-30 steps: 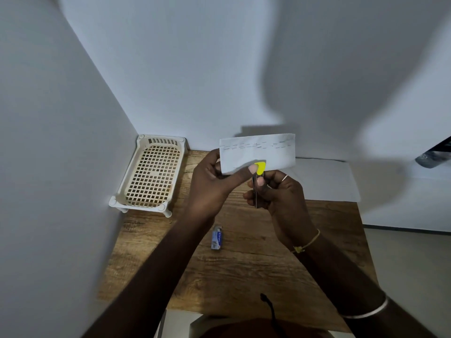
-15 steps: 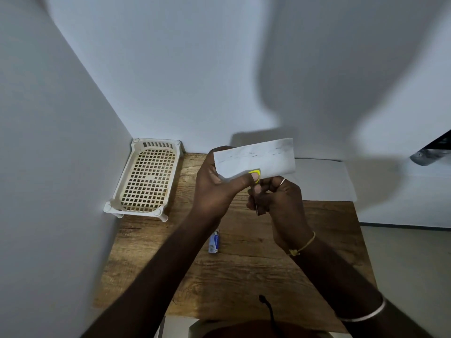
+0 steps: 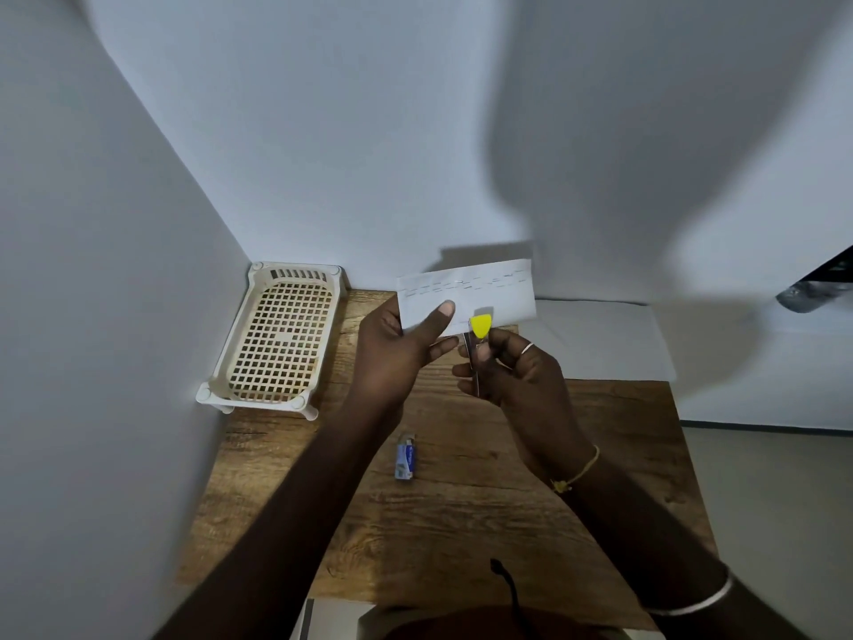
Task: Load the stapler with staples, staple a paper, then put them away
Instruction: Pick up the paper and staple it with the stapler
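A folded white paper [image 3: 480, 293] with a row of staples along its top is held up above the wooden table [image 3: 461, 524]. My left hand [image 3: 401, 353] pinches the paper's lower left part, thumb on its front. My right hand [image 3: 512, 376] grips a small stapler [image 3: 479, 330] with a yellow tip, upright, its jaws at the paper's bottom edge. A small blue staple box [image 3: 406, 461] lies on the table below my hands.
A cream plastic basket tray [image 3: 277, 334] stands at the table's back left corner against the walls. A white sheet [image 3: 609, 339] covers the table's back right part. Walls close in on the left and behind.
The stapler's yellow tip has risen a little onto the paper's bottom edge, and my left thumb has slid higher on the paper. Both hands stay where they were over the table.
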